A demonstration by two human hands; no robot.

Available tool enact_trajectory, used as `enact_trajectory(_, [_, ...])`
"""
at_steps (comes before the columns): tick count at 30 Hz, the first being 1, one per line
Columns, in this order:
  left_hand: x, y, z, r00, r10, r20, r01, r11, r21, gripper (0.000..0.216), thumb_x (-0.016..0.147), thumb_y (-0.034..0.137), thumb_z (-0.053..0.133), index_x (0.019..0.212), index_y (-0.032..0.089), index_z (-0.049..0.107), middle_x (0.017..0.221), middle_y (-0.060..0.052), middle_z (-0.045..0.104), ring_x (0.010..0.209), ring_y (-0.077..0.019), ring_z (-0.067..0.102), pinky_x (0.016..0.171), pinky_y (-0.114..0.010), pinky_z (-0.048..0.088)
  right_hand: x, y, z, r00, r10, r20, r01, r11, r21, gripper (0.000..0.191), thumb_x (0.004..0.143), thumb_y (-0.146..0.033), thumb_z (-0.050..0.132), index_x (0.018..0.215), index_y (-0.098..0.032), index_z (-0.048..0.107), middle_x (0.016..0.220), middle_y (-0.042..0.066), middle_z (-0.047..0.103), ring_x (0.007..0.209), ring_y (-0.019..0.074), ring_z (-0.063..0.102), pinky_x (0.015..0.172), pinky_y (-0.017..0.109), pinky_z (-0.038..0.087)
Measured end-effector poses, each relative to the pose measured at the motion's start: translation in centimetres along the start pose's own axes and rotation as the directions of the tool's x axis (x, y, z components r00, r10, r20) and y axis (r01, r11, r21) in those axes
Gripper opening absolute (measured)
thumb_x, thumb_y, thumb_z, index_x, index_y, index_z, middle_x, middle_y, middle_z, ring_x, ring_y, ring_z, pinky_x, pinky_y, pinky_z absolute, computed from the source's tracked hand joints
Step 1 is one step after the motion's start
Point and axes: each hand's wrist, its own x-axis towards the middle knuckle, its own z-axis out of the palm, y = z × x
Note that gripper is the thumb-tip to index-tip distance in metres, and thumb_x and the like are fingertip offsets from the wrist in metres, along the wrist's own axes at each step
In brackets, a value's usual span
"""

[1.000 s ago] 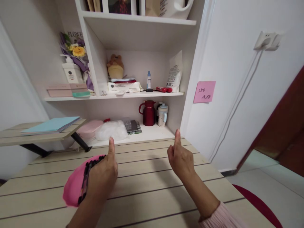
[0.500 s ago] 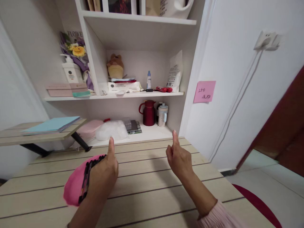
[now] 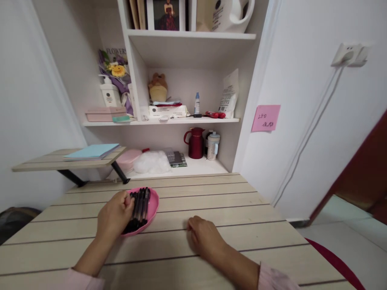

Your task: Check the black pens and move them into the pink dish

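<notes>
A pink plate (image 3: 154, 205) with a wavy rim lies on the wooden table, holding several black pens (image 3: 140, 209) side by side. Curled into a fist, my left hand (image 3: 115, 213) is over the plate's left side, close beside the pens and covering part of the rim. I see nothing in its fingers. My right hand (image 3: 205, 237) rests low over the table to the right of the plate, its fingers folded in and nothing showing in them.
At the table's back left stands a small raised shelf (image 3: 45, 161) with blue paper (image 3: 92, 151) on it. Behind the table, a white shelf unit (image 3: 193, 35) holds a red jug (image 3: 196, 143), a tumbler (image 3: 213, 146) and a clear plastic bag (image 3: 152, 162). A wall rises at right.
Both hands had one finger pointing up; now both are closed and lower. My left hand has shifted left off much of the plate, uncovering more pens. The camera view has turned slightly left.
</notes>
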Motion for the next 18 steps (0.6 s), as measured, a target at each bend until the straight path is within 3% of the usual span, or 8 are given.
enact_trajectory(2, [0.0,-3.2,1.2,0.999,0.003,0.047,-0.002,1.000,-0.017,0.016,0.076,0.033,0.043,0.075,0.020,0.053,0.078,-0.004,0.062,0.074,-0.0190,0.058,0.062,-0.026,0.039,-0.2,-0.2,1.2,0.999,0.028,0.046,-0.031,0.996,0.080,0.025,0.072,-0.011,0.044,0.090,-0.018,0.060,0.083,0.005,0.065,0.074,0.0155,0.057,0.063,0.023,0.033])
enact_trajectory(4, [-0.2,-5.9,2.5,0.994,0.012,0.110,-0.010,1.000,-0.018,0.030,0.076,0.032,0.043,0.097,0.015,0.055,0.097,-0.011,0.063,0.097,-0.0239,0.055,0.083,-0.030,0.039,0.3,-0.5,1.7,0.996,0.042,0.078,-0.053,0.986,0.156,0.021,0.074,-0.014,0.044,0.085,-0.017,0.062,0.079,0.005,0.066,0.072,0.0148,0.057,0.062,0.023,0.033])
enact_trajectory(8, [-1.0,-8.9,4.2,0.940,-0.160,0.301,0.169,0.986,-0.003,0.061,0.078,0.037,0.039,0.125,-0.002,0.035,0.110,-0.021,0.058,0.111,-0.0301,0.049,0.090,-0.035,0.036,3.4,-2.0,1.9,0.998,0.038,0.054,-0.054,0.941,0.333,0.021,0.075,-0.014,0.042,0.070,-0.015,0.062,0.067,0.003,0.064,0.064,0.0126,0.055,0.058,0.021,0.034])
enact_trajectory(11, [-1.4,-9.2,4.4,0.912,-0.206,0.354,0.224,0.975,-0.010,0.059,0.079,0.031,0.036,0.123,-0.009,0.035,0.103,-0.025,0.061,0.104,-0.0301,0.056,0.083,-0.034,0.040,6.2,-3.8,2.3,0.995,0.095,0.009,-0.090,0.893,0.442,0.021,0.075,-0.014,0.043,0.074,-0.015,0.063,0.066,0.002,0.063,0.061,0.0118,0.055,0.057,0.021,0.036])
enact_trajectory(15, [-1.0,-9.1,4.1,0.909,-0.165,0.383,0.197,0.979,-0.045,0.034,0.074,0.017,0.038,0.099,0.002,0.057,0.089,-0.020,0.068,0.087,-0.0273,0.064,0.072,-0.031,0.044,8.1,-6.3,3.1,0.993,0.119,-0.017,-0.093,0.852,0.515,0.022,0.073,-0.011,0.045,0.083,-0.016,0.064,0.073,0.002,0.065,0.064,0.0119,0.056,0.060,0.021,0.038])
enact_trajectory(18, [-0.3,-9.2,4.1,0.913,-0.120,0.390,0.164,0.983,-0.083,0.032,0.066,0.007,0.040,0.088,0.007,0.062,0.090,-0.018,0.069,0.086,-0.0249,0.064,0.071,-0.028,0.044,7.4,-7.1,3.2,0.997,0.073,0.010,-0.066,0.824,0.563,0.021,0.072,-0.011,0.045,0.080,-0.017,0.064,0.070,0.001,0.064,0.064,0.0121,0.056,0.061,0.021,0.039])
